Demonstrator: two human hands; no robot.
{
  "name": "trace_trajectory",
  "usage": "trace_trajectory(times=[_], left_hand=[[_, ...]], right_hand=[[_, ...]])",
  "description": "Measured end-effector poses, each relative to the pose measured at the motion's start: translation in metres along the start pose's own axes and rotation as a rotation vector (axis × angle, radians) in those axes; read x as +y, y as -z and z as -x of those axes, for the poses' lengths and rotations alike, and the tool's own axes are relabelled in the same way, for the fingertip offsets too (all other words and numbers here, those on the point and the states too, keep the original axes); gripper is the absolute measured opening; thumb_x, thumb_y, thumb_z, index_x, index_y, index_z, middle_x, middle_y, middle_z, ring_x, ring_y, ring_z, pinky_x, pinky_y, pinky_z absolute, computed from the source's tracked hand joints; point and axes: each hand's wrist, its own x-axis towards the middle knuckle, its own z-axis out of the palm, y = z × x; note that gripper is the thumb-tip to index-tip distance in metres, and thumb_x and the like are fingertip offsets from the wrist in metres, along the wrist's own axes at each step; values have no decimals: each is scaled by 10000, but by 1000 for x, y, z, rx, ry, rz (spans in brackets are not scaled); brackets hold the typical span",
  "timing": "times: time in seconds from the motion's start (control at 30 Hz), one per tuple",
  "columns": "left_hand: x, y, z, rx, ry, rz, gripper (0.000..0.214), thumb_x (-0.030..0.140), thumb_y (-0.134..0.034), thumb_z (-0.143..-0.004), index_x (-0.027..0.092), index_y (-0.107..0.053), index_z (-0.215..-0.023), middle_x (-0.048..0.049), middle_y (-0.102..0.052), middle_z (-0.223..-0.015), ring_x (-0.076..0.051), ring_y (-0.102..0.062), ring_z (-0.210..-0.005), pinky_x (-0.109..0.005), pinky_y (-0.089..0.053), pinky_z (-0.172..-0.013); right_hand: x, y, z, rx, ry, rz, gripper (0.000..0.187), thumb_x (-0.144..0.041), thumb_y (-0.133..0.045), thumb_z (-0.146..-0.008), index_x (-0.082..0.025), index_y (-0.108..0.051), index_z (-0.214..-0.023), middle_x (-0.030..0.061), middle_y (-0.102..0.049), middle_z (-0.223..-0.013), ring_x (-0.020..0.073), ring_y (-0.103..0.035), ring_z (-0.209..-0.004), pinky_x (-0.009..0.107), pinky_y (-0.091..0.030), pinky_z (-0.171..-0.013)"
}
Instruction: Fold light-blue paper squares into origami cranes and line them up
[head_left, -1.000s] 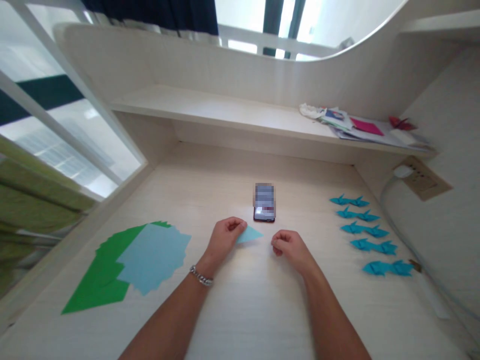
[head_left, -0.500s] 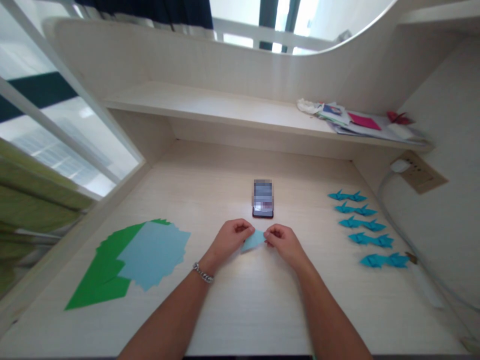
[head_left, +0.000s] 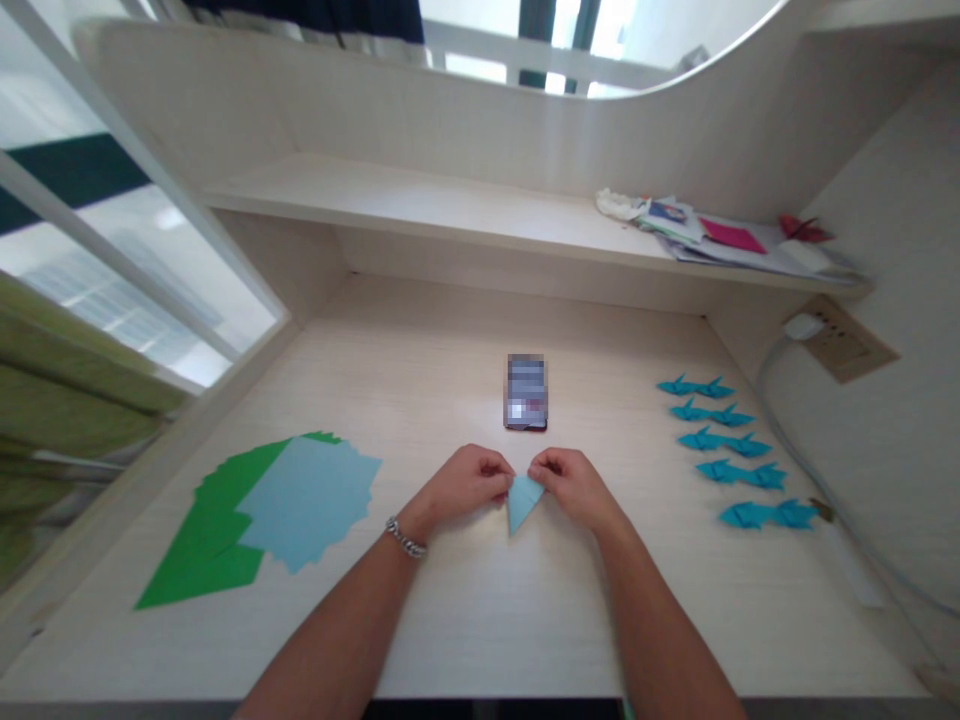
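Note:
Between my two hands is a small light-blue folded paper (head_left: 523, 500), a narrow triangle whose point faces toward me. My left hand (head_left: 478, 478) pinches its upper left corner between thumb and fingers. At the upper right corner, my right hand (head_left: 564, 478) grips the same paper, fingers curled. The fold layers are too small to make out. Just beyond the hands lies a phone (head_left: 526, 392) with a blurred screen.
Fanned light-blue sheets (head_left: 315, 505) overlap green sheets (head_left: 195, 545) on the left of the desk (head_left: 420, 350). Several folded blue paper figures (head_left: 739, 475) line the right side, beside a cable (head_left: 795, 440) from a wall socket (head_left: 847, 340). Papers (head_left: 735, 237) lie on the shelf above.
The light-blue paper has been turned, so its point now faces toward me instead of down to the left. Both hands keep hold of its upper edge. My view has shifted slightly.

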Motion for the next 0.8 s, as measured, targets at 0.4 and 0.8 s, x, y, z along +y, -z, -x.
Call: trace_trajectory(times=[0.4, 0.8], left_hand=[[0, -11, -10, 175, 6, 378, 221, 293, -644, -742, 126, -672, -884, -53, -689, -735, -140, -617, -618, -268, -497, -607], [-6, -18, -8, 351, -113, 180, 333, 298, -748, -654, 163, -658, -945, -109, -634, -1128, -191, -633, -894, -327, -540, -764]], right_hand=[[12, 3, -4, 154, -13, -77, 213, -365, -621, -727, -157, -662, -704, 8, -608, -609, 136, -516, -570, 247, -399, -537], [10, -7, -9, 293, -50, -218, 283, -364, -700, -663, -148, -661, -840, -20, -561, -538, 136, -546, -503, 251, -418, -500]])
